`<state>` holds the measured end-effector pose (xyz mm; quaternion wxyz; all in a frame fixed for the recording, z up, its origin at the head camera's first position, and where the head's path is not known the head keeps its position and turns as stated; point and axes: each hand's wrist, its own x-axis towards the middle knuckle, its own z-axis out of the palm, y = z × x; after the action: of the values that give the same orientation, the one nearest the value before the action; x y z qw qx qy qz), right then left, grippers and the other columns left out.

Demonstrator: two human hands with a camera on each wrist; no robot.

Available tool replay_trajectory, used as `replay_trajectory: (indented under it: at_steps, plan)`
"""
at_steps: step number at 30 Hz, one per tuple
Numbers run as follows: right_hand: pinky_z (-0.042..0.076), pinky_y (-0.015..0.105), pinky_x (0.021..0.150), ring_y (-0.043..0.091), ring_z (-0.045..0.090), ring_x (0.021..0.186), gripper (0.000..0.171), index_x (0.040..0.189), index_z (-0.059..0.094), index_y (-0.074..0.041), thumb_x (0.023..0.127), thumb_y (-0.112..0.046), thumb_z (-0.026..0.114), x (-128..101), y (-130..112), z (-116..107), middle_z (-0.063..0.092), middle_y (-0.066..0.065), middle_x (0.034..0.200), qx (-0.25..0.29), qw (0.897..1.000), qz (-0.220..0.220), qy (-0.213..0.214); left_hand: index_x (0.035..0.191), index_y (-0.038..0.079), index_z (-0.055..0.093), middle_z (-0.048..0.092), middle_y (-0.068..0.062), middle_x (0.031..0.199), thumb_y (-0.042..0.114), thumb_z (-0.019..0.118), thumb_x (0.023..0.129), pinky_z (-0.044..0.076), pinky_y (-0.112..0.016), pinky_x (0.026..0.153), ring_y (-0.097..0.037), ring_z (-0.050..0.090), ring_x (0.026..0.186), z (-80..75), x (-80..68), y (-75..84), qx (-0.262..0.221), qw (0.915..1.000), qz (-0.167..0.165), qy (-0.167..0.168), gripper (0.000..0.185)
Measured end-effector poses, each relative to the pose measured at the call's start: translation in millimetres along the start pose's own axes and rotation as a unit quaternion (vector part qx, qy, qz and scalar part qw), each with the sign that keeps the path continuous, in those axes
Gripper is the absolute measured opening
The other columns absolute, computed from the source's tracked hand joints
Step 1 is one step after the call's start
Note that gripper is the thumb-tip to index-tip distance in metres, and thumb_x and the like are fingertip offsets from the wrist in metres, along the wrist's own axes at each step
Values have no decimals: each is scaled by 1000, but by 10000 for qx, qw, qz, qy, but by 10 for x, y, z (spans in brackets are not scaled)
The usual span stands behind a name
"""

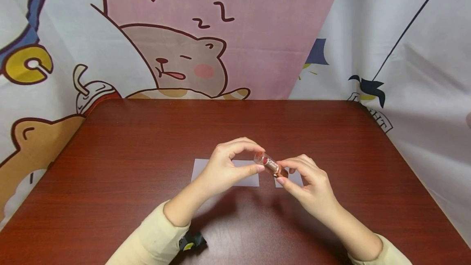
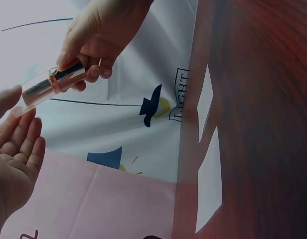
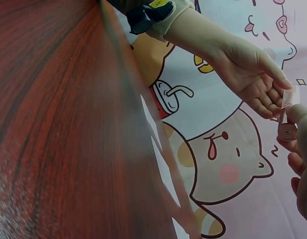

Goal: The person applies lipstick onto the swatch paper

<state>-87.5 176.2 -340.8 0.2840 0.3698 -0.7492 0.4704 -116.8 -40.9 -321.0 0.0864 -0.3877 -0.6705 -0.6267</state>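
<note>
A small lipstick tube [image 1: 270, 164] with a clear cap and a rose-gold base is held above the red-brown table [image 1: 147, 142]. My left hand [image 1: 228, 167] pinches the clear cap end between thumb and forefinger. My right hand [image 1: 307, 181] grips the rose-gold base. The left wrist view shows the tube [image 2: 51, 83] with the right hand [image 2: 96, 35] around its base and my left hand's fingers [image 2: 19, 144] at the cap. In the right wrist view the tube [image 3: 288, 112] sits between the left hand [image 3: 253, 79] and the right hand's fingers [image 3: 300, 149].
Two pale paper rectangles lie on the table under the hands, a larger one [image 1: 200, 169] on the left and a smaller one [image 1: 296, 180] on the right. A cartoon-printed cloth backdrop [image 1: 206, 32] hangs behind and beside the table.
</note>
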Motion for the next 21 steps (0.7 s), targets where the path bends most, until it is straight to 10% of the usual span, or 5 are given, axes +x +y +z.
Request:
replay_trajectory:
  at_steps: [10,21]
  plan:
    - [40,24,66,14,53,77,36,95,70,3,91,-33,65,20,-32,3,67,5,84,-57,10000,-30,13,99,1,70,66,-4,93,-2,78,76,49,-36,84,-18,61,86,-33,8,14,-30,10000,-8,57,25]
    - [39,24,65,13,52,73,36,92,69,5,91,-31,67,81,-129,0,67,6,81,-126,9998,92,122,96,-5,68,66,-10,93,-12,75,74,49,-35,74,-21,58,81,-378,56,140,94,9941,-14,1076,25]
